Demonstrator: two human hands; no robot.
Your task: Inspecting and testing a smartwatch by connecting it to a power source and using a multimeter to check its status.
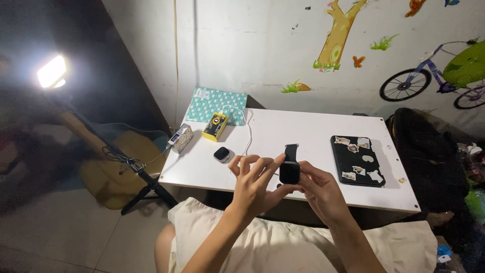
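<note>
A black smartwatch (290,171) with a dark square face and a black strap is held up over the near edge of the white table (308,132). My right hand (323,194) grips the watch from the right and below. My left hand (255,184) touches its left side with thumb and fingertips, the other fingers spread. A second watch body (222,154), without a strap, lies on the table to the left of my hands.
On the table lie a yellow power bank (215,126) with a white cable (247,132), a small silver device (181,138), a teal patterned pouch (217,103), and a black stickered case (357,161). A lit lamp (52,72) on a tripod (144,182) stands at left.
</note>
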